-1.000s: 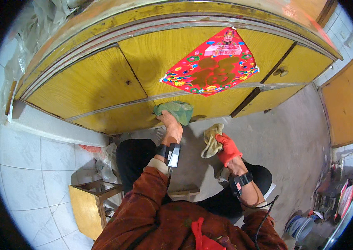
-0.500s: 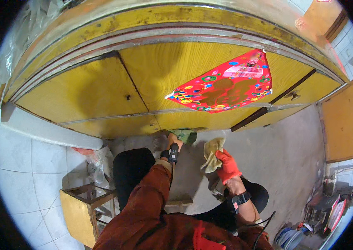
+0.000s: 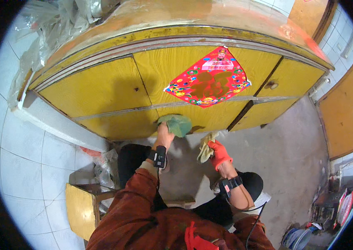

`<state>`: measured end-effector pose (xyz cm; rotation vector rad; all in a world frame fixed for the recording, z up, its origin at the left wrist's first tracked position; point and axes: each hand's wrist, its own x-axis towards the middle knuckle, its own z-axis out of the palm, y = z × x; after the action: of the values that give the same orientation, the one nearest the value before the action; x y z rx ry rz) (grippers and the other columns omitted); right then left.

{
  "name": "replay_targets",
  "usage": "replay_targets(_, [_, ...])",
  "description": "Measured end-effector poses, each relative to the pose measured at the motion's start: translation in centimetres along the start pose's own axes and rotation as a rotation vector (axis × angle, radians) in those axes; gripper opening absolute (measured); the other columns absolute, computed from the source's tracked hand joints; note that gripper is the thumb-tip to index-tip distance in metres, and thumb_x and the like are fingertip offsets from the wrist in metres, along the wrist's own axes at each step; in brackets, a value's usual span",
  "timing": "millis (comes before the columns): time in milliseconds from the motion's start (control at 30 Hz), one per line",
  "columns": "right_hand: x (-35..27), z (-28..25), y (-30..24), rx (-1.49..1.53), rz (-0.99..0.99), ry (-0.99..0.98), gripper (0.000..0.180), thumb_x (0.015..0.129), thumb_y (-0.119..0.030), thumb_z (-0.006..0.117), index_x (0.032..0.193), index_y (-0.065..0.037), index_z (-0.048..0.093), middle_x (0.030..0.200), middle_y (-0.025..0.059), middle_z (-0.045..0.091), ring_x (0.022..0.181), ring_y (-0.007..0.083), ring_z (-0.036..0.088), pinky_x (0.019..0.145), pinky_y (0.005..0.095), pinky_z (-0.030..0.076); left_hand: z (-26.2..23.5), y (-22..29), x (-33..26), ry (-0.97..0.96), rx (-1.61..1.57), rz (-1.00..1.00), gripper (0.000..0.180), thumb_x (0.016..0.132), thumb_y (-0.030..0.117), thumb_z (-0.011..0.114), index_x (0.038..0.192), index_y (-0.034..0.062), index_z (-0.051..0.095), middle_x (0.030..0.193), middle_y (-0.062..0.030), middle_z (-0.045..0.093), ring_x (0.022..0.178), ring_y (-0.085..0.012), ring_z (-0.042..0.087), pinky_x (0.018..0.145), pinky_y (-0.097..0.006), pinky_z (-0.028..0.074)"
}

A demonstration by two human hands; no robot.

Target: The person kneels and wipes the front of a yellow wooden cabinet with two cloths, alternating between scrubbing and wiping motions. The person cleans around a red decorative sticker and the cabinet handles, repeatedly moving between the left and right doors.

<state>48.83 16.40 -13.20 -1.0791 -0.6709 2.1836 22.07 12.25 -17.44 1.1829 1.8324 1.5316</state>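
Note:
My left hand (image 3: pixel 165 135), bare, is closed on a green cloth (image 3: pixel 180 126) and holds it against the lower front of a yellow wooden cabinet (image 3: pixel 114 121). The fingertips are partly hidden behind the cloth. In my right hand (image 3: pixel 220 156), which wears a red-orange glove, a crumpled cream-yellow rag (image 3: pixel 205 150) is gripped over the floor, a little away from the cabinet. On the cabinet's middle door a red diamond-shaped decoration (image 3: pixel 210 92) is stuck, above both hands.
Clear plastic bags (image 3: pixel 51 29) lie on the cabinet's left end. A small wooden stool (image 3: pixel 80 210) stands at my left, and a low wooden piece (image 3: pixel 180 203) lies between my legs. Grey floor (image 3: pixel 285 166) stretches right, toward a bucket (image 3: pixel 299 238).
My left hand has risen from the cabinet's bottom edge onto its lower panel, and more of the green cloth shows. The right hand keeps the rag. The whole view has shifted slightly.

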Motion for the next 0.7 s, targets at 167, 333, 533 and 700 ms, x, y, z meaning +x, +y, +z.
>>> replay_targets(167, [0.3,-1.3,0.9,-0.052,0.002,0.085,0.029,0.094,-0.014,0.059,0.121,-0.002,0.058,0.108,0.0135,0.067,0.094,0.0317,0.066,0.086,0.0456,0.053,-2.9,5.5,1.7,0.113,-0.409,-0.061,0.030,0.092,0.014,0.058,0.119,0.0025,0.058,0.114,-0.0115,0.066,0.104,-0.0284,0.063,0.091,-0.040,0.050])
replay_targets(333, [0.1,-1.9,1.0,-0.038,-0.014,0.074,0.030,0.094,-0.015,0.061,0.122,-0.004,0.058,0.106,0.0097,0.067,0.092,0.0259,0.065,0.083,0.0400,0.052,-0.8,6.6,3.8,0.597,-0.898,-0.636,0.032,0.097,0.019,0.051,0.126,0.0065,0.049,0.112,-0.0102,0.063,0.098,-0.0290,0.063,0.082,-0.044,0.053])
replay_targets(533, [-0.1,-0.5,0.7,-0.071,0.000,0.044,0.035,0.094,-0.013,0.059,0.126,-0.001,0.055,0.113,0.0124,0.066,0.100,0.0288,0.065,0.092,0.0428,0.052,2.7,3.4,2.3,0.584,-0.849,-0.582,0.031,0.101,0.022,0.049,0.129,0.0092,0.046,0.119,-0.0092,0.057,0.099,-0.0268,0.059,0.084,-0.043,0.052])
replay_targets(700, [-0.5,1.0,0.3,-0.046,0.030,0.023,0.033,0.094,-0.015,0.059,0.125,-0.002,0.058,0.107,0.0092,0.067,0.096,0.0237,0.065,0.086,0.0377,0.051,4.5,0.9,1.7,0.675,-0.868,-0.681,0.041,0.101,0.028,0.048,0.137,0.0092,0.043,0.126,-0.0104,0.055,0.107,-0.0289,0.055,0.093,-0.045,0.046])
